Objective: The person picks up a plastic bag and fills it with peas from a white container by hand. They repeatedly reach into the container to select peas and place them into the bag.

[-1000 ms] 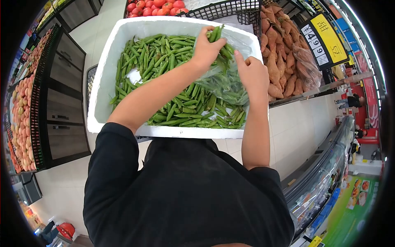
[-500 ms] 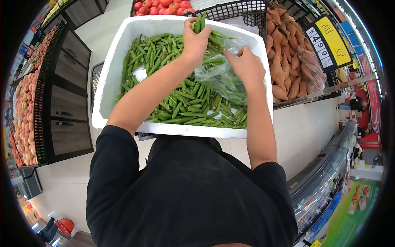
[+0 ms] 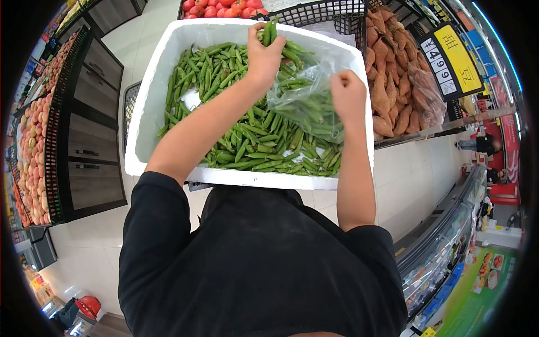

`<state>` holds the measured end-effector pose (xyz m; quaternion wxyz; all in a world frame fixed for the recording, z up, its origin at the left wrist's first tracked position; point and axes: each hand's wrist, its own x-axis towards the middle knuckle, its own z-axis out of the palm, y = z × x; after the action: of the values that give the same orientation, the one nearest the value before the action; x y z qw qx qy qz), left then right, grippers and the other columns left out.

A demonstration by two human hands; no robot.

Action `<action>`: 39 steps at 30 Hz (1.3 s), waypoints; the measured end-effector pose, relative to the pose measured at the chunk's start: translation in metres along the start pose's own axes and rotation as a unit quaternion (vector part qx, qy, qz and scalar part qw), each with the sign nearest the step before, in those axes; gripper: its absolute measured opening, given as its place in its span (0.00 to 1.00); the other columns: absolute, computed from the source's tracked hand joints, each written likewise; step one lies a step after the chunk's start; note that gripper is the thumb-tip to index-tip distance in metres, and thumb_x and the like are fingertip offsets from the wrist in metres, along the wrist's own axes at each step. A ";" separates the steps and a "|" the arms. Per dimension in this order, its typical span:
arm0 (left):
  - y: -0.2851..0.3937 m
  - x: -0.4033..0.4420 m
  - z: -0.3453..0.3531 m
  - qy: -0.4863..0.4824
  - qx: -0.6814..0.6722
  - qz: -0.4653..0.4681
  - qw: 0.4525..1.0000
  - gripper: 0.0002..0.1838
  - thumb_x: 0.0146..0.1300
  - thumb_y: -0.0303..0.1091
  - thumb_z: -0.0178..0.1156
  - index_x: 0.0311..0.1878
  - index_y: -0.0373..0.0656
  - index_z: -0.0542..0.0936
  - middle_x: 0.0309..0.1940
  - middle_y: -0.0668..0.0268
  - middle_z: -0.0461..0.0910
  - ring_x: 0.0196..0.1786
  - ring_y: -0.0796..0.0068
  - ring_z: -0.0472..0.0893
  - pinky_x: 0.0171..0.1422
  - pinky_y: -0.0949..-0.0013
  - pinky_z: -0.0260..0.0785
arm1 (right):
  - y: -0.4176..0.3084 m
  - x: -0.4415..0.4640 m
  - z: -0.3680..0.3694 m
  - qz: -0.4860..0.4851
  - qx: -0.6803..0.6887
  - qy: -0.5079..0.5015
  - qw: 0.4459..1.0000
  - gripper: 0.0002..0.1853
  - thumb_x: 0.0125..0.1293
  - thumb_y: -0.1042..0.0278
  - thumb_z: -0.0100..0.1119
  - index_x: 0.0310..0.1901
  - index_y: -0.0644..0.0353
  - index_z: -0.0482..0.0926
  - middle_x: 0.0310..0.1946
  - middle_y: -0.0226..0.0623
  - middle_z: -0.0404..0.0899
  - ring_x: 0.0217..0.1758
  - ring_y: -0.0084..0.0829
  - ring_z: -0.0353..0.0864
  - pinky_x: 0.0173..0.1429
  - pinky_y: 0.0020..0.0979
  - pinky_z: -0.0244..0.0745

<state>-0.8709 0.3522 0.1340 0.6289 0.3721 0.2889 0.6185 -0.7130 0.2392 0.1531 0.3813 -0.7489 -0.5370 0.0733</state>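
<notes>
A white foam box [image 3: 238, 176] full of green pea pods [image 3: 212, 76] lies before me. Near its far wall, my left hand [image 3: 264, 59] is closed around a few pods [image 3: 270, 32], whose ends stick out above the fingers. A clear plastic bag [image 3: 303, 104] rests on the pods at the right of the box, with some pods visible through it. My right hand [image 3: 349, 94] pinches the bag's right edge and pulls it taut, so its mouth gapes toward my left hand. The right fingertips are partly hidden.
Sweet potatoes [image 3: 386, 73] fill a bin right of the box, beside a yellow price sign [image 3: 453, 59]. Tomatoes [image 3: 224, 9] and a black crate [image 3: 328, 16] are beyond the far rim. A fruit stand [image 3: 35, 157] is at left; a person [image 3: 484, 144] is far right.
My right hand has moved right and slightly down, away from the left hand, stretching the bag wider. My left hand, still around the pods, has barely moved.
</notes>
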 end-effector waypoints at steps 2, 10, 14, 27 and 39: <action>0.005 -0.005 -0.002 -0.049 0.145 0.106 0.983 0.21 0.61 0.26 0.63 0.55 0.44 0.68 0.45 0.60 0.75 0.42 0.68 0.80 0.42 0.64 0.77 | 0.008 -0.008 -0.016 -0.009 0.179 0.006 0.984 0.08 0.64 0.69 0.56 0.31 0.65 0.77 0.21 0.33 0.77 0.24 0.27 0.75 0.31 0.30 0.72; -0.013 -0.013 0.024 -0.561 0.487 0.317 0.590 0.21 0.52 0.24 0.64 0.52 0.44 0.76 0.46 0.56 0.79 0.51 0.52 0.79 0.49 0.61 0.74 | 0.010 -0.053 -0.032 0.008 0.533 -0.023 0.846 0.06 0.66 0.73 0.56 0.31 0.62 0.74 0.18 0.24 0.68 0.20 0.15 0.63 0.26 0.19 0.62; -0.040 -0.024 0.075 -0.621 0.558 0.169 0.524 0.20 0.54 0.29 0.63 0.53 0.46 0.76 0.40 0.57 0.83 0.47 0.50 0.81 0.48 0.58 0.74 | 0.016 -0.054 -0.035 -0.011 0.485 -0.028 0.874 0.06 0.66 0.75 0.53 0.30 0.61 0.72 0.21 0.24 0.67 0.22 0.15 0.62 0.28 0.21 0.63; 0.092 -0.014 -0.050 -0.524 0.483 0.199 0.673 0.15 0.62 0.32 0.61 0.52 0.40 0.80 0.51 0.58 0.81 0.48 0.63 0.81 0.53 0.62 0.74 | 0.031 -0.075 -0.036 0.014 0.455 0.055 0.889 0.09 0.66 0.74 0.54 0.28 0.58 0.67 0.18 0.25 0.65 0.19 0.16 0.60 0.26 0.21 0.62; 0.063 -0.037 -0.160 -0.410 0.688 -0.076 0.594 0.51 0.48 0.59 0.71 0.76 0.65 0.58 0.75 0.42 0.46 0.76 0.33 0.49 0.75 0.37 0.50 | 0.033 -0.079 -0.028 -0.075 0.456 0.055 0.885 0.06 0.66 0.76 0.49 0.30 0.61 0.68 0.22 0.29 0.67 0.20 0.18 0.58 0.23 0.22 0.58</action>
<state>-1.0407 0.3306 0.0939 0.2830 0.8854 0.3674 -0.0313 -0.7063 0.1529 0.1274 0.7143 -0.4526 -0.4769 0.2398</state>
